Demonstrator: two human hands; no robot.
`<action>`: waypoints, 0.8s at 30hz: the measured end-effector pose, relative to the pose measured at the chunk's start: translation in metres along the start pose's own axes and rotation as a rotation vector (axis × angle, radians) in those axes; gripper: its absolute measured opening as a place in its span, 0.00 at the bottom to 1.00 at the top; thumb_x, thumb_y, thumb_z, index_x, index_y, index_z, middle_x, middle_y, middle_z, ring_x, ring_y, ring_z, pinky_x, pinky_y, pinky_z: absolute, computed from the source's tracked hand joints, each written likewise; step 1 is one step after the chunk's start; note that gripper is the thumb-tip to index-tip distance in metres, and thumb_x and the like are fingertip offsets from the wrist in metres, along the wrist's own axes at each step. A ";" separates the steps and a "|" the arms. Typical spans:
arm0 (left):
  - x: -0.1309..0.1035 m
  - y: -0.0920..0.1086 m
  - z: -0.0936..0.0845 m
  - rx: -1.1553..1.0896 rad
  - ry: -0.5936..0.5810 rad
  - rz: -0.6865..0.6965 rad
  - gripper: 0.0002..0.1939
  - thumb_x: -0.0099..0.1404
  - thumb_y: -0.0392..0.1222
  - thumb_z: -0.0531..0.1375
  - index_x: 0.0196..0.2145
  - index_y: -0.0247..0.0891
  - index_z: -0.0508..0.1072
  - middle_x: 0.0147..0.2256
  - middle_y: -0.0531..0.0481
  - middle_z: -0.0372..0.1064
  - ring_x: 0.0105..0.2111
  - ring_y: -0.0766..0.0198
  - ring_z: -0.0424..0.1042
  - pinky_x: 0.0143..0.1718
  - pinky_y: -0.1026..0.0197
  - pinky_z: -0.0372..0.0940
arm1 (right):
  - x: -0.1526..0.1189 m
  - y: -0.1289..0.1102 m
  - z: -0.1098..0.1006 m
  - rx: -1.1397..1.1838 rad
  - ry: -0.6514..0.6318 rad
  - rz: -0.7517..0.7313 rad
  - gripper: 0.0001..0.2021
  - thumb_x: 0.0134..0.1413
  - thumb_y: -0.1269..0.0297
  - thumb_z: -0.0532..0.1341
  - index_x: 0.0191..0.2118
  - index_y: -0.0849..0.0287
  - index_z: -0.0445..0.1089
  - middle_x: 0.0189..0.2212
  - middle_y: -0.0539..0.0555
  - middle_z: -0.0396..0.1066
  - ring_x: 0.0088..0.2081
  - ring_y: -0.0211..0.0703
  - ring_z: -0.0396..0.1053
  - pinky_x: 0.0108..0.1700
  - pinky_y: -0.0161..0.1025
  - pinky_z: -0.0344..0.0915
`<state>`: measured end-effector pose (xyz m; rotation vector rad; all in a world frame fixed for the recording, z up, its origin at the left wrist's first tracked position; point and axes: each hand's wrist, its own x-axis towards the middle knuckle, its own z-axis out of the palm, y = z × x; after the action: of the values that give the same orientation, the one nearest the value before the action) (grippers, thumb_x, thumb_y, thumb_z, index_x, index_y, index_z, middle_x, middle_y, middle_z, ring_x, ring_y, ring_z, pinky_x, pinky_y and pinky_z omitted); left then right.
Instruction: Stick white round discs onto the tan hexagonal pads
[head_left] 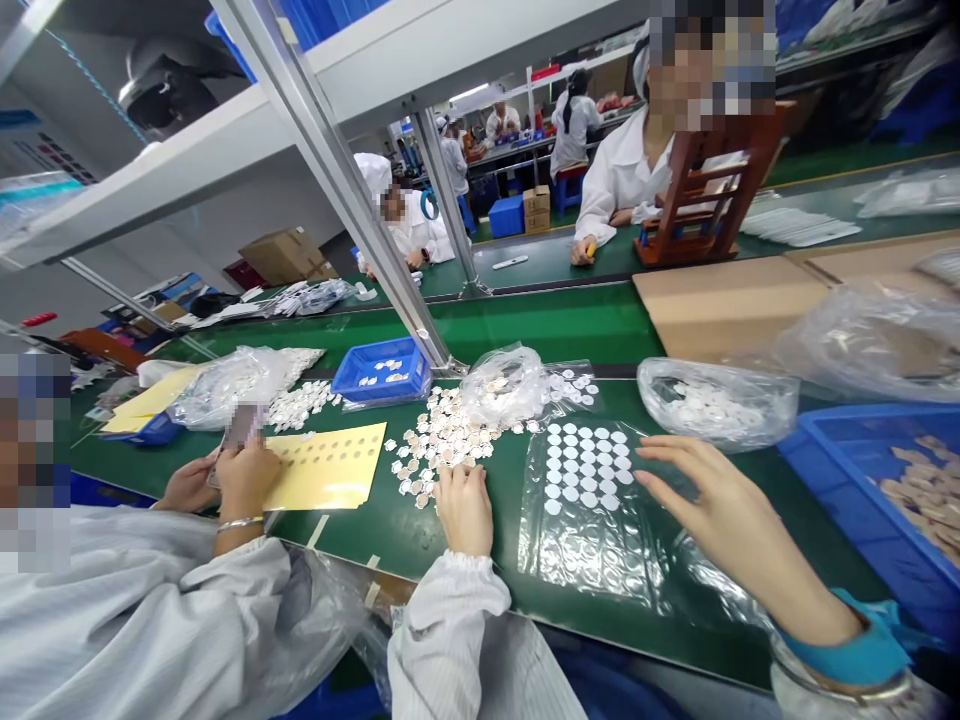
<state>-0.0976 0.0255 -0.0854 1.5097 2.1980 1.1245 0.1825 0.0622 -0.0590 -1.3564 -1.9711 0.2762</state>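
Note:
My left hand (pixel 465 508) rests palm down at the near edge of a loose heap of small round pieces (pixel 442 430), some white and some tan. Its fingers are bent together over the pieces, and whatever lies under the fingertips is hidden. My right hand (pixel 712 500) hovers at the right side of a clear plastic sheet (pixel 592 560), thumb and fingers apart, with nothing seen between them. White round discs (pixel 589 465) lie in rows on that sheet, close to the right fingertips.
Behind the heap sit a blue tray (pixel 382 370) and a plastic bag of pieces (pixel 504 385). Another bag (pixel 716 400) and a blue bin (pixel 847 470) stand to the right. At left, a co-worker's hands (pixel 244 475) hold a phone-like object beside a yellow sheet (pixel 326 468).

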 end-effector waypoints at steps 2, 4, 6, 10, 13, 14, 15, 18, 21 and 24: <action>0.003 0.002 0.000 -0.039 0.011 -0.017 0.11 0.62 0.39 0.54 0.28 0.41 0.76 0.33 0.39 0.70 0.43 0.45 0.59 0.47 0.43 0.51 | -0.003 -0.010 -0.004 0.032 -0.030 -0.025 0.14 0.59 0.52 0.54 0.43 0.54 0.69 0.46 0.54 0.70 0.47 0.49 0.68 0.45 0.47 0.67; 0.007 0.005 -0.002 -0.104 0.001 -0.048 0.10 0.61 0.39 0.55 0.28 0.40 0.75 0.34 0.39 0.70 0.43 0.46 0.60 0.48 0.43 0.52 | -0.005 -0.020 -0.006 0.078 -0.045 -0.040 0.11 0.59 0.54 0.56 0.42 0.53 0.69 0.45 0.53 0.70 0.47 0.47 0.69 0.45 0.46 0.68; 0.010 0.013 -0.006 -0.200 -0.045 -0.089 0.09 0.61 0.41 0.56 0.29 0.39 0.74 0.34 0.41 0.71 0.41 0.50 0.63 0.47 0.45 0.55 | -0.008 -0.030 -0.006 0.144 -0.071 -0.037 0.10 0.59 0.57 0.56 0.42 0.53 0.69 0.44 0.53 0.70 0.47 0.46 0.68 0.46 0.45 0.68; -0.001 0.048 -0.009 -0.452 -0.221 -0.171 0.14 0.62 0.49 0.56 0.33 0.36 0.73 0.31 0.45 0.73 0.33 0.58 0.70 0.37 0.55 0.63 | -0.011 -0.051 0.003 0.307 -0.166 0.002 0.09 0.60 0.59 0.55 0.44 0.53 0.68 0.44 0.53 0.70 0.46 0.43 0.69 0.44 0.42 0.69; -0.022 0.081 -0.004 -0.624 -0.345 -0.208 0.16 0.62 0.52 0.57 0.34 0.34 0.73 0.32 0.44 0.74 0.29 0.63 0.70 0.31 0.61 0.64 | -0.011 -0.064 0.010 0.468 -0.162 0.098 0.11 0.57 0.60 0.58 0.45 0.54 0.67 0.43 0.53 0.70 0.41 0.42 0.70 0.42 0.41 0.70; -0.030 0.091 -0.001 -0.705 -0.369 -0.235 0.16 0.61 0.51 0.58 0.34 0.34 0.73 0.32 0.44 0.75 0.28 0.64 0.70 0.30 0.61 0.64 | -0.010 -0.067 0.012 0.528 -0.139 0.140 0.11 0.56 0.60 0.60 0.44 0.54 0.68 0.41 0.53 0.71 0.40 0.41 0.70 0.41 0.41 0.70; -0.037 0.099 0.001 -0.826 -0.383 -0.285 0.15 0.60 0.50 0.59 0.33 0.34 0.73 0.32 0.45 0.75 0.28 0.65 0.70 0.31 0.62 0.64 | -0.010 -0.068 0.012 0.581 -0.110 0.177 0.10 0.54 0.60 0.61 0.42 0.55 0.68 0.39 0.52 0.71 0.38 0.41 0.70 0.40 0.40 0.69; -0.054 0.116 0.008 -1.036 -0.393 -0.364 0.11 0.59 0.47 0.62 0.32 0.36 0.75 0.33 0.47 0.75 0.32 0.64 0.71 0.37 0.62 0.64 | -0.008 -0.067 0.008 0.659 -0.044 0.238 0.06 0.53 0.61 0.62 0.32 0.57 0.69 0.31 0.50 0.71 0.35 0.39 0.70 0.39 0.38 0.69; -0.059 0.123 0.008 -1.026 -0.427 -0.344 0.12 0.61 0.47 0.60 0.30 0.35 0.77 0.33 0.46 0.76 0.37 0.61 0.72 0.41 0.61 0.64 | -0.006 -0.059 -0.003 0.690 -0.053 0.263 0.07 0.53 0.59 0.63 0.30 0.58 0.70 0.29 0.50 0.72 0.34 0.38 0.70 0.37 0.35 0.68; -0.054 0.125 0.003 -1.059 -0.576 -0.398 0.15 0.61 0.49 0.61 0.28 0.32 0.76 0.28 0.45 0.76 0.32 0.61 0.74 0.37 0.61 0.66 | -0.004 -0.053 -0.017 0.742 -0.156 0.259 0.08 0.53 0.59 0.63 0.30 0.57 0.71 0.28 0.49 0.72 0.32 0.37 0.69 0.37 0.33 0.68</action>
<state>0.0131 0.0006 -0.0104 0.7321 1.0974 1.1929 0.1561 0.0326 -0.0201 -1.0961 -1.5484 1.1374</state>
